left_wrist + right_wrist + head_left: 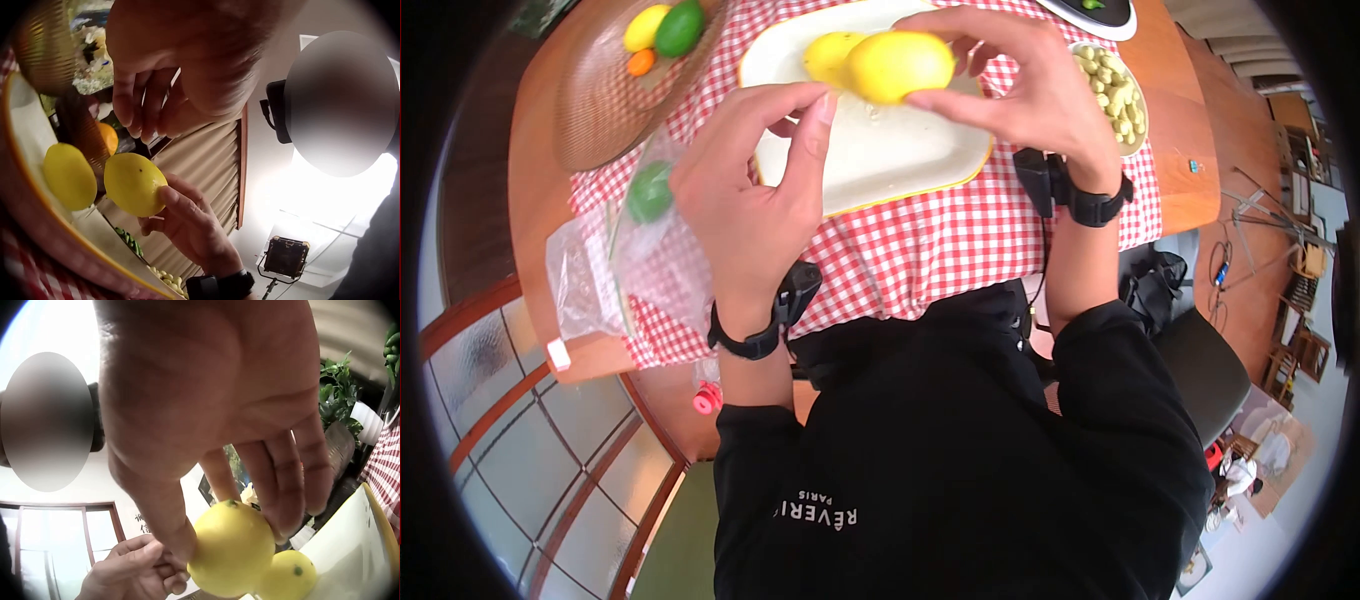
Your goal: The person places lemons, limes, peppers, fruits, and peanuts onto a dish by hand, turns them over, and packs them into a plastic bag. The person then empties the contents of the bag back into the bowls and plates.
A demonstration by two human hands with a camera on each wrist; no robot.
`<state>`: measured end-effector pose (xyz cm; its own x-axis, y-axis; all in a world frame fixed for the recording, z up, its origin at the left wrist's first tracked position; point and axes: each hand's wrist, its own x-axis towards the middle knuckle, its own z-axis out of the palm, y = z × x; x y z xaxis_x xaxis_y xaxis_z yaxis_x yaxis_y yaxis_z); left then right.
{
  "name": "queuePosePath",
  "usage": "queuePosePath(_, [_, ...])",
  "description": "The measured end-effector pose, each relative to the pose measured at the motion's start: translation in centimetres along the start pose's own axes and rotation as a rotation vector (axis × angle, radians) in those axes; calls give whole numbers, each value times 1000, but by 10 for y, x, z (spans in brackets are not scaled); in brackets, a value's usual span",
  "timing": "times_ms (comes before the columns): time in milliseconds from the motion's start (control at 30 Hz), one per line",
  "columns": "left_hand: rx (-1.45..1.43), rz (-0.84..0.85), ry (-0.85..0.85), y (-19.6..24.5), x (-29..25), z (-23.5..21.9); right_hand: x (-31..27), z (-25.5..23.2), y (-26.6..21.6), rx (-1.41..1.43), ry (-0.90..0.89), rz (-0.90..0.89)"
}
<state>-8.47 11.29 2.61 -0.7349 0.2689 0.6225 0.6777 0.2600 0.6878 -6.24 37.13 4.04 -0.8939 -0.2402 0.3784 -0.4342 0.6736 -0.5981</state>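
My right hand [1040, 85] holds a yellow lemon [900, 67] between thumb and fingers, above a white tray [890, 170] with a yellow rim. Behind it, a second lemon [70, 177] lies on the tray and is partly covered by the held one in the head view. To the left of the held lemon is my left hand [755, 180], its thumb and index tips close together near the tray's left side. The left wrist view shows its other fingers [150, 103] loosely bent, with nothing visible in them.
A woven basket [585, 110] at the back left holds a lemon, a green fruit [680, 28] and a small orange fruit [640, 63]. Clear plastic bags [585, 275], one over a green fruit, lie at the left. A bowl of pale green pieces [1135, 120] stands right of the tray.
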Motion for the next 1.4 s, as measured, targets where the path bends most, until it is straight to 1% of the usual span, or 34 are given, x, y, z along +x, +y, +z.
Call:
queuePosePath(33, [22,4,2,6,-1,-6,0,2,1,16,5,-14])
queuePosePath(100, [199,112,131,22,0,-21,0,8,4,-49,-27,-52])
queuePosePath(133, [276,150,147,26,-4,-31,0,10,4,-172,-8,-108])
queuePosePath(167, [293,164,152,28,-12,-42,-1,5,2,-165,4,-124])
queuePosePath(233, [443,101,160,31,-33,-65,-8,-10,-8,-32,134,-90])
queuePosePath(267, [455,107,160,32,-46,-76,-13,-15,-10,9,218,-96])
queuePosePath(300, [548,123,146,32,-60,-87,-17,-18,-17,-13,287,-56])
queuePosePath(333, [634,139,133,32,-74,-94,-20,-11,-21,-33,349,-63])
queuePosePath(367, [632,149,137,33,-86,-99,-24,-3,-23,-58,413,-72])
queuePosePath(433, [691,67,46,30,-111,-105,-30,5,-25,-233,99,74])
queuePosePath(467, [684,26,48,25,-124,-106,-33,10,-23,-266,128,69])
queuePosePath(500, [686,26,59,21,-128,-105,-33,9,-27,-269,127,59])
queuePosePath(567, [728,12,163,16,-137,-105,-36,7,-39,-74,405,106])
queuePosePath(600, [730,5,169,14,-143,-109,-37,8,-41,-51,505,62])
queuePosePath(633, [743,3,140,11,-145,-113,-39,12,-42,-54,503,53])
queuePosePath(667, [756,6,118,7,-146,-115,-42,19,-40,-66,444,110])
queuePosePath(700, [756,8,135,5,-147,-114,-44,23,-38,-78,383,168])
queuePosePath(733, [743,23,152,4,-150,-113,-44,22,-37,-232,266,158])
queuePosePath(767, [732,39,170,4,-151,-112,-46,22,-40,-238,264,148])
queuePosePath(833, [709,18,197,6,-146,-108,-48,25,-56,-20,520,210])
queuePosePath(867, [681,4,197,9,-145,-107,-49,30,-61,57,558,224])
queuePosePath(900, [680,2,207,11,-144,-105,-52,36,-71,53,554,215])
queuePosePath(967, [663,-24,210,11,-140,-101,-59,52,-96,184,263,219])
queuePosePath(1033, [642,-40,224,12,-136,-97,-61,80,-111,243,121,180])
queuePosePath(1100, [626,-62,232,16,-133,-93,-54,109,-126,314,116,91])
queuePosePath(1167, [590,-80,260,22,-128,-89,-42,132,-136,284,36,95])
queuePosePath(1200, [590,-78,264,22,-127,-89,-36,142,-141,322,-4,145])
queuePosePath(1233, [592,-76,278,22,-125,-89,-30,148,-146,320,-3,140])
queuePosePath(1300, [598,-73,301,22,-124,-89,-16,159,-152,341,-13,288])
queuePosePath(1367, [597,-42,310,24,-123,-91,-11,177,-149,384,-5,266])
queuePosePath(1400, [600,-39,316,24,-123,-91,-10,185,-151,604,7,326])
